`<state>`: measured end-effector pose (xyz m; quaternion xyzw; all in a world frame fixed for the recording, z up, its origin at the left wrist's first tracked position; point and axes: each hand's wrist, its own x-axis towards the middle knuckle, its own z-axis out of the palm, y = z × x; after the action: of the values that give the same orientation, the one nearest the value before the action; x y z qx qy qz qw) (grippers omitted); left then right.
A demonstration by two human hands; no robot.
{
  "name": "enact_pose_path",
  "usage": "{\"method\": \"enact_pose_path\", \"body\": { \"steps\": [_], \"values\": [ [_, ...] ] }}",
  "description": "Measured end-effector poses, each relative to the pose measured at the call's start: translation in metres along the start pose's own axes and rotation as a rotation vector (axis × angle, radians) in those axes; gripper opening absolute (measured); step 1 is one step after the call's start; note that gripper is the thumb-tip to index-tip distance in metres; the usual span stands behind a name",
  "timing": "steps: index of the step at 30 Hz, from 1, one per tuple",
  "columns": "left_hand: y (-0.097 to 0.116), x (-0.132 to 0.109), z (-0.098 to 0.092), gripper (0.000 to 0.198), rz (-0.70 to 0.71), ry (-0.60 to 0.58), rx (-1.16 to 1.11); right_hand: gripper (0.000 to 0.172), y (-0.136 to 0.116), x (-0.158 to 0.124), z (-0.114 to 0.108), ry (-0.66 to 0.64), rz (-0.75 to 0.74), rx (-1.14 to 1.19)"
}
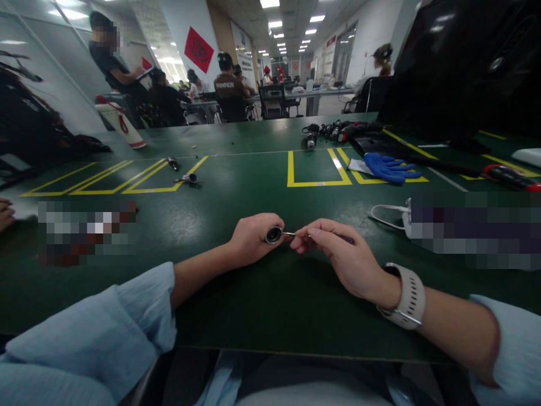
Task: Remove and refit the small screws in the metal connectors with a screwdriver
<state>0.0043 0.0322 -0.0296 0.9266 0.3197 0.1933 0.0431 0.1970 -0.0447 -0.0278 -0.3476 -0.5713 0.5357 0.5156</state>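
Note:
My left hand (252, 238) is closed round a small round metal part (273, 235), its dark open end facing me. My right hand (338, 256) pinches a thin metal tool (291, 233) whose tip reaches into the part. Both hands rest low on the green table (262, 304) near its front edge. A pale watch (406, 298) is on my right wrist.
Two small metal parts (187, 179) lie by yellow floor-style markings at left. A blue glove (389, 167) and a row of dark tools (333, 131) lie at the back right, with a white cable (386, 217) nearer. People sit and stand at tables beyond.

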Motion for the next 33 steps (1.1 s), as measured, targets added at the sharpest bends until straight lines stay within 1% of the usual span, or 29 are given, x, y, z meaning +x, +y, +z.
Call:
{"method": "enact_pose_path", "body": {
  "steps": [4,6,8,10,13,15,16,18,21,23,24,26,31,33],
  "values": [
    [0.0,0.0,0.001,0.016,-0.009,-0.013,0.049,0.021,-0.01,-0.003,0.006,0.003,-0.089,-0.346],
    [0.001,0.0,0.001,0.015,0.008,-0.019,0.073,0.021,-0.012,-0.004,0.008,-0.007,-0.101,-0.419],
    [0.001,0.0,0.001,0.014,0.025,-0.012,0.074,0.02,-0.011,-0.004,0.008,-0.02,-0.074,-0.369],
    [0.0,0.0,0.001,0.013,0.023,0.007,0.047,0.02,-0.007,-0.002,0.006,-0.024,-0.027,-0.211],
    [-0.001,-0.001,0.001,0.011,-0.02,0.027,-0.016,0.021,0.002,0.001,0.002,-0.015,0.047,0.072],
    [-0.001,-0.001,0.001,0.011,-0.049,0.029,-0.049,0.02,0.005,0.002,0.0,-0.009,0.082,0.166],
    [-0.001,-0.001,0.002,0.011,-0.06,0.03,-0.06,0.02,0.005,0.002,0.0,-0.009,0.085,0.17],
    [-0.001,0.0,0.002,0.012,-0.072,0.033,-0.072,0.02,0.002,0.001,0.002,-0.004,0.046,0.105],
    [0.0,0.0,0.002,0.014,-0.069,0.035,-0.048,0.02,-0.006,-0.002,0.005,0.02,-0.018,-0.11],
    [0.0,0.001,0.001,0.015,-0.058,0.017,-0.013,0.021,-0.01,-0.003,0.007,0.023,-0.016,-0.221],
    [0.0,0.001,0.001,0.014,-0.053,0.008,-0.001,0.021,-0.011,-0.003,0.008,0.019,-0.007,-0.237],
    [0.0,0.0,0.0,0.013,-0.05,0.004,-0.004,0.02,-0.009,-0.002,0.007,-0.002,0.013,-0.183],
    [-0.001,0.0,0.001,0.016,-0.109,0.042,-0.119,0.02,0.003,0.001,0.003,-0.004,0.07,0.138],
    [-0.001,0.001,0.002,0.017,-0.136,0.046,-0.146,0.021,0.005,0.0,0.002,0.001,0.067,0.172]
  ]
}}
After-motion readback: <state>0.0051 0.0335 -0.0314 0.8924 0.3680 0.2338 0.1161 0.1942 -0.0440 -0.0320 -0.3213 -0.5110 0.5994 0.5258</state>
